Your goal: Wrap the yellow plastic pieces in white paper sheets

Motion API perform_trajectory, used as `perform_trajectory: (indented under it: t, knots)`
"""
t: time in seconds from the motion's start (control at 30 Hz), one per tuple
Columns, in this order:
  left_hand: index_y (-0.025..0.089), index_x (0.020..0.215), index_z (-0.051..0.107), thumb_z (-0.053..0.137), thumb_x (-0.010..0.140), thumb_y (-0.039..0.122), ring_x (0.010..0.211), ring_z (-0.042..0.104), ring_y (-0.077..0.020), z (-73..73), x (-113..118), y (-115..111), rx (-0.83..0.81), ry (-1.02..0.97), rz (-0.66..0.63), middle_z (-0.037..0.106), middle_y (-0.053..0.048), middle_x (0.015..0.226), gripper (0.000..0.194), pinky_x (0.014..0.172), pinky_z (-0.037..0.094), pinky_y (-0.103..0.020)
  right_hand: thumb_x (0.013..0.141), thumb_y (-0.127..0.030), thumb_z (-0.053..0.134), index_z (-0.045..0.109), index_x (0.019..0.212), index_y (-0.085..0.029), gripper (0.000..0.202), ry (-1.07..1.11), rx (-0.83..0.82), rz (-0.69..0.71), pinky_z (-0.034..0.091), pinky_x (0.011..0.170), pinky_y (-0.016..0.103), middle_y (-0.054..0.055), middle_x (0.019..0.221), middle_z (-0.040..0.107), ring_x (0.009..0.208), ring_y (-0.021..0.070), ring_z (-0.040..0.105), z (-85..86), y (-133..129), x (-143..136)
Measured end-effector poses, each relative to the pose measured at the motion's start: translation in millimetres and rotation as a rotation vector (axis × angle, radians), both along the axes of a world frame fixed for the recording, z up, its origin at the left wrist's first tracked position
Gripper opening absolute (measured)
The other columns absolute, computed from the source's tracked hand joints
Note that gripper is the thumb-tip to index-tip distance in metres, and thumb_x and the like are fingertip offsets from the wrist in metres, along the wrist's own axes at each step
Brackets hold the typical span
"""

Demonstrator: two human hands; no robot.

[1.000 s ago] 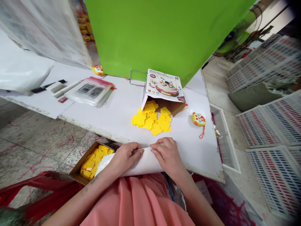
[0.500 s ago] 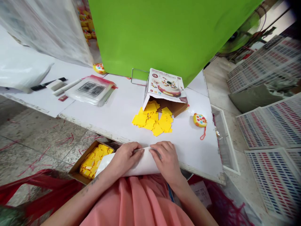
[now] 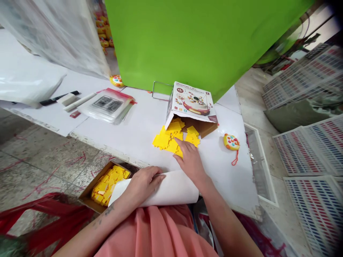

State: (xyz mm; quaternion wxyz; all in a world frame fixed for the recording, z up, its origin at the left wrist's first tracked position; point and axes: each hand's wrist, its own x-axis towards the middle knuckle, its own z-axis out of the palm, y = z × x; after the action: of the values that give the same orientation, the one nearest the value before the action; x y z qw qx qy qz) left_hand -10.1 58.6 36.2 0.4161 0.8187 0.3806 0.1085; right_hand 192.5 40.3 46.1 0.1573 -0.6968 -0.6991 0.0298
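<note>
My left hand [image 3: 146, 182] is closed on the upper edge of a white sheet [image 3: 171, 191], thumb on top. The sheet curves down over my lap at the table's front edge. My right hand [image 3: 189, 159] reaches over a pile of flat yellow plastic pieces [image 3: 163, 138], thumb and forefinger apart at the pile's near side. I see nothing held in it. Behind the pile, a printed toy carton [image 3: 193, 101] lies with its mouth towards me, and some yellow pieces spill from it.
A brown box of yellow pieces [image 3: 109, 184] stands below the table edge at left. A small yellow toy with a red cord [image 3: 231, 142] lies at right. Plastic bags [image 3: 107, 105] and a black marker [image 3: 59, 98] lie at left. A green panel [image 3: 182, 43] rises behind.
My right hand has let go of the white sheet and moved forward to the yellow pieces. My left hand keeps its hold on the sheet. The view has shifted slightly.
</note>
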Motion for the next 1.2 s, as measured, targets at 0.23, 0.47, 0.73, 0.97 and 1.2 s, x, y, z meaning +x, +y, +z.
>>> perform_trajectory:
  t: [0.23, 0.47, 0.73, 0.97, 1.2]
  knots:
    - [0.020, 0.079, 0.060, 0.042, 0.087, 0.034, 0.068, 0.055, -0.0135, -0.7, -0.4, -0.2, -0.079, -0.076, 0.001, 0.063, 0.000, 0.074, 0.025, 0.061, 0.036, -0.021, 0.087, -0.018, 0.049, 0.035, 0.135, -0.022, 0.050, -0.201, -0.029, 0.100, 0.034, 0.087, 0.039, 0.008, 0.101, 0.064, 0.104, 0.0254, 0.046, -9.6, 6.7, -0.3]
    - [0.020, 0.091, 0.062, 0.035, 0.090, 0.036, 0.069, 0.058, -0.0144, -5.8, 2.0, -2.8, -0.154, -0.118, 0.068, 0.065, -0.001, 0.076, 0.031, 0.062, 0.039, -0.022, 0.091, -0.016, 0.039, 0.042, 0.132, -0.024, 0.042, -0.180, 0.130, 0.036, 0.038, 0.084, 0.036, 0.007, 0.090, 0.066, 0.091, 0.0214, 0.054, -6.5, -2.3, 15.4]
    - [0.022, 0.130, 0.036, 0.042, 0.087, 0.037, 0.073, 0.058, -0.0151, -4.3, 4.5, -2.5, -0.277, -0.244, 0.138, 0.066, -0.003, 0.093, 0.046, 0.067, 0.042, -0.025, 0.080, -0.024, 0.053, 0.043, 0.124, -0.022, 0.045, 0.842, 0.003, -0.228, 0.051, 0.070, 0.031, 0.000, 0.079, 0.066, 0.072, 0.0152, 0.062, 24.5, -18.8, 10.9]
    - [0.019, 0.128, 0.035, 0.049, 0.084, 0.037, 0.055, 0.045, -0.0086, 0.1, 7.8, -1.7, -0.585, -0.441, 0.087, 0.058, 0.002, 0.072, 0.050, 0.050, 0.033, -0.019, 0.076, -0.021, 0.057, 0.040, 0.121, -0.021, 0.048, 1.085, -0.317, -0.136, 0.050, 0.071, 0.031, -0.001, 0.075, 0.065, 0.070, 0.0141, 0.063, 36.9, -36.9, -2.1]
    - [0.016, 0.112, 0.048, 0.050, 0.083, 0.036, 0.058, 0.046, -0.0078, -0.6, 9.7, -7.7, -0.712, -0.509, 0.106, 0.058, 0.000, 0.076, 0.035, 0.051, 0.034, -0.017, 0.079, -0.025, 0.055, 0.056, 0.101, -0.020, 0.022, 0.746, -0.317, -0.075, 0.048, 0.076, 0.031, 0.004, 0.097, 0.064, 0.086, 0.0157, 0.060, 45.7, -37.1, 4.4]
